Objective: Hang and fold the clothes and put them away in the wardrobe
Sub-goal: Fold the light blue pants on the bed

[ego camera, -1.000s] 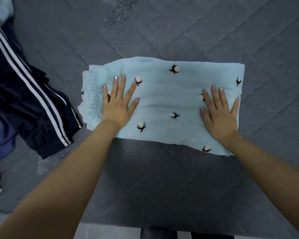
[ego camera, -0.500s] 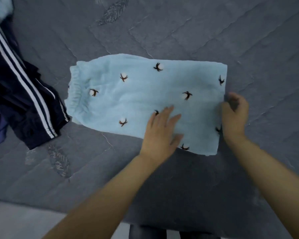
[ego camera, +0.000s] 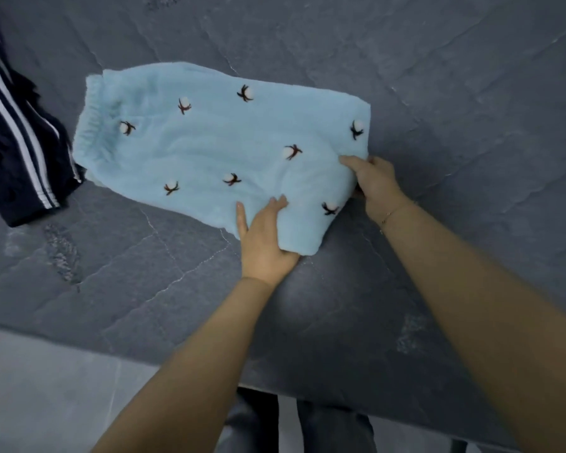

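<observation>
Light-blue fleece garment (ego camera: pixel 209 148) folded mid-frame on grey quilted bed cover (ego camera: pixel 438 76), gripped at lower-right end by left hand (ego camera: pixel 265 243) and right hand (ego camera: pixel 376 184), navy striped trousers (ego camera: pixel 17 148) just beside at left edge.

Striped navy garment (ego camera: pixel 17 152) cut off at left edge; right hand (ego camera: pixel 374 183) fingertips hidden.

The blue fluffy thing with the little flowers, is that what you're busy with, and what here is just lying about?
In the job:
- light blue garment, partly folded on the grey bedspread
- left hand, gripping its near edge
- right hand, gripping its right end

Lying about:
- navy striped trousers, at the left, untouched for now
</observation>
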{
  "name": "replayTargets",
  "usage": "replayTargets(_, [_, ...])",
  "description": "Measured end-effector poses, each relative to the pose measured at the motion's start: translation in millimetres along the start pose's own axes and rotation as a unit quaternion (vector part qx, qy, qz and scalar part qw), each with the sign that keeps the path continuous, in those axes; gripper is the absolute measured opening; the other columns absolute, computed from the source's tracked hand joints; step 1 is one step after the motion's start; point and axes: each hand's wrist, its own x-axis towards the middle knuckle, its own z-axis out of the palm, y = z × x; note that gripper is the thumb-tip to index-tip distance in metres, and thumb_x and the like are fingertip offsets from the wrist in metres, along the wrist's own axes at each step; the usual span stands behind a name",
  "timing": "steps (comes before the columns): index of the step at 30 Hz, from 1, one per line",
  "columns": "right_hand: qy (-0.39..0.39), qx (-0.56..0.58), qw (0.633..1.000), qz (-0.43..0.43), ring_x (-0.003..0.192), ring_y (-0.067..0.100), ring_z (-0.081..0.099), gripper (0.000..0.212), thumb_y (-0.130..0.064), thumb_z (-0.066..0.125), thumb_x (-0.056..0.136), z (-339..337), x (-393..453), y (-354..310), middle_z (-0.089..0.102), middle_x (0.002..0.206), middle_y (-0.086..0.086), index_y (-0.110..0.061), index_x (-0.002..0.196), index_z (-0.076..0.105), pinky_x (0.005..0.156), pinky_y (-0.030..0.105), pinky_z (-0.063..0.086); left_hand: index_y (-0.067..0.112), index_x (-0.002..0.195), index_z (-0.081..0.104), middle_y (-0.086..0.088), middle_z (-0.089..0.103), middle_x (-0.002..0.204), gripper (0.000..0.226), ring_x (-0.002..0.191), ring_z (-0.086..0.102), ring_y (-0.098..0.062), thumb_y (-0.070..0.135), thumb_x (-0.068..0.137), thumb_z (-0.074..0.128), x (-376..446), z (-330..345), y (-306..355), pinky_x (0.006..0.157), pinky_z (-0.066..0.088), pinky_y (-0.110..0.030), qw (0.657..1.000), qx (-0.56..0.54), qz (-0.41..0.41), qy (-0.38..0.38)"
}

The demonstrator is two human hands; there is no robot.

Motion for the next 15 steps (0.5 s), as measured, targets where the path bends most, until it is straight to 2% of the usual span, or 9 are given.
replayTargets(2, [0.022, 0.002, 1.0, 0.007, 0.082, 0.014, 0.063, 0.031, -0.02, 0.073, 0.084, -17, -21, 5, 0.065, 0.106, 0.007, -0.006, 0.107, 0.059, 0.048, 0.019, 0.051, 0.02, 0.127, 0.047, 0.009, 0.054, 0.126, 0.064, 0.136, 0.039, -0.028, 0.034, 0.072, 0.077, -17, -11, 7, 0.119, 0.017, -0.03, 0.99, -0.128, -0.046, -0.025])
replayTargets(3, [0.036, 0.016, 0.999, 0.017, 0.079, 0.014, 0.064, 0.026, -0.021, 0.074, 0.083, -30, -35, 8, 0.066, 0.101, 0.005, -0.009, 0.101, 0.06, 0.047, 0.018, 0.051, 0.026, 0.122, 0.046, 0.006, 0.056, 0.123, 0.06, 0.13, 0.045, -0.033, 0.035, 0.071, 0.077, -27, -17, 15, 0.115, 0.029, -0.03, 0.981, -0.178, -0.06, -0.036])
replayTargets(5, [0.074, 0.041, 0.996, 0.032, 0.075, 0.013, 0.066, 0.021, -0.022, 0.075, 0.081, -63, -66, 18, 0.07, 0.094, 0.003, -0.01, 0.095, 0.064, 0.05, 0.018, 0.052, 0.042, 0.112, 0.043, 0.001, 0.059, 0.111, 0.052, 0.108, 0.06, -0.023, 0.036, 0.071, 0.075, -50, -23, 35, 0.096, 0.05, -0.04, 0.97, -0.231, -0.052, -0.05])
replayTargets(7, [0.114, 0.024, 0.993, 0.023, 0.079, 0.015, 0.068, 0.02, -0.025, 0.073, 0.08, -98, -99, 30, 0.072, 0.096, 0.005, -0.011, 0.093, 0.068, 0.054, 0.02, 0.054, 0.051, 0.107, 0.041, 0.003, 0.062, 0.105, 0.05, 0.096, 0.063, -0.013, 0.036, 0.072, 0.074, -72, -24, 57, 0.078, 0.054, -0.032, 0.961, -0.263, -0.046, -0.077])
replayTargets(9, [0.143, 0.007, 0.989, 0.025, 0.089, 0.02, 0.069, 0.021, -0.03, 0.072, 0.079, -126, -131, 41, 0.074, 0.099, 0.006, -0.014, 0.094, 0.071, 0.067, 0.028, 0.059, 0.042, 0.106, 0.046, 0.014, 0.064, 0.1, 0.044, 0.091, 0.065, -0.006, 0.033, 0.073, 0.074, -93, -22, 77, 0.072, 0.053, -0.024, 0.942, -0.311, -0.076, -0.105])
replayTargets(11, [0.151, 0.038, 0.987, 0.034, 0.1, 0.025, 0.068, 0.028, -0.033, 0.07, 0.078, -142, -161, 48, 0.074, 0.103, 0.004, -0.018, 0.102, 0.073, 0.085, 0.04, 0.058, 0.03, 0.102, 0.051, 0.021, 0.065, 0.095, 0.037, 0.088, 0.064, -0.001, 0.029, 0.073, 0.074, -112, -19, 94, 0.072, 0.052, -0.02, 0.918, -0.359, -0.116, -0.12])
replayTargets(12, [0.143, 0.069, 0.987, 0.03, 0.102, 0.026, 0.067, 0.029, -0.034, 0.067, 0.08, -147, -173, 49, 0.074, 0.105, 0.003, -0.019, 0.105, 0.073, 0.088, 0.042, 0.056, 0.024, 0.101, 0.052, 0.021, 0.065, 0.095, 0.035, 0.089, 0.064, -0.002, 0.028, 0.074, 0.074, -120, -20, 101, 0.075, 0.052, -0.021, 0.904, -0.387, -0.138, -0.122])
replayTargets(15, [0.071, 0.17, 0.982, -0.042, 0.087, 0.017, 0.064, 0.028, -0.033, 0.046, 0.091, -149, -196, 44, 0.071, 0.096, 0.0, -0.02, 0.091, 0.072, 0.074, 0.031, 0.056, 0.015, 0.115, 0.059, 0.007, 0.069, 0.113, 0.045, 0.107, 0.064, -0.014, 0.027, 0.075, 0.074, -131, -32, 112, 0.091, 0.053, -0.031, 0.836, -0.492, -0.221, -0.103])
